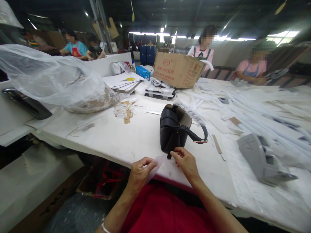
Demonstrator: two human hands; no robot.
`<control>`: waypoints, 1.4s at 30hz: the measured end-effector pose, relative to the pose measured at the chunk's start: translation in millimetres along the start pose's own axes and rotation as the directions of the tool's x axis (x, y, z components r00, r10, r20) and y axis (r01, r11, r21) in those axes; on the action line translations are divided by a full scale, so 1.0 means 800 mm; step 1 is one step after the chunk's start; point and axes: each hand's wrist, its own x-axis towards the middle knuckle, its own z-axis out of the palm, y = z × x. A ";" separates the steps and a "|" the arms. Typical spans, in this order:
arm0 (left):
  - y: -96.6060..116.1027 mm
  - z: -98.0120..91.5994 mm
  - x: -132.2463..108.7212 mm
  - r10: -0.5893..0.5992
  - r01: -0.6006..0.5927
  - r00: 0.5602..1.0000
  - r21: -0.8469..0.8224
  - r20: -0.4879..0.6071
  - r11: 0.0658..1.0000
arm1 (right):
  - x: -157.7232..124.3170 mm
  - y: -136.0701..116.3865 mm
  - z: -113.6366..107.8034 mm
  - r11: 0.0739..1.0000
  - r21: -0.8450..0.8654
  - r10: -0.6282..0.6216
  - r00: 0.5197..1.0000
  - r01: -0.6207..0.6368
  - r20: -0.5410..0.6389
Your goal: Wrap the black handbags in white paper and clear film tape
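Note:
A small black handbag (173, 129) stands on the white table (126, 139) just in front of me, its strap looping out to the right. My left hand (141, 171) is at the table's near edge, fingers pinched on a small translucent sheet (156, 165). My right hand (186, 161) is closed, its fingertips pinching something small and dark at the bottom edge of the handbag, beside the sheet's other end.
A large clear plastic bag (51, 77) bulges at the left. A cardboard box (178, 69) stands at the back, with paper stacks and a blue box near it. White foam tubes (262, 110) and a grey moulded piece (259, 158) lie right. Other people work behind.

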 end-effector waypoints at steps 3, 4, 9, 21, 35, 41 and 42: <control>-0.006 -0.002 0.003 0.030 -0.030 0.999 0.005 0.014 1.000 | -0.004 -0.007 0.006 0.961 0.258 0.068 0.989 -0.100 0.129; -0.008 -0.003 0.005 0.042 -0.042 0.999 0.010 0.019 0.999 | -0.008 -0.012 0.007 0.922 0.357 0.086 0.979 -0.149 0.187; -0.019 -0.016 0.009 0.143 -0.149 0.987 0.088 0.067 0.985 | -0.023 -0.046 -0.007 0.685 0.653 0.130 0.937 -0.322 0.325; -0.030 -0.013 0.010 0.365 -0.391 0.915 0.150 0.174 0.908 | -0.025 -0.061 -0.008 0.712 0.654 0.063 0.951 -0.254 0.302; -0.014 0.004 0.007 0.229 -0.228 0.966 -0.025 0.122 0.973 | -0.018 -0.044 -0.005 0.878 0.479 -0.081 0.983 -0.009 0.166; -0.005 0.028 0.003 -0.013 0.032 0.994 -0.183 0.105 0.983 | -0.018 -0.036 0.001 0.900 0.436 -0.088 0.977 -0.007 0.196; -0.004 0.035 0.004 -0.039 0.063 0.993 -0.225 0.109 0.972 | -0.018 -0.036 0.001 0.893 0.449 -0.075 0.974 -0.030 0.215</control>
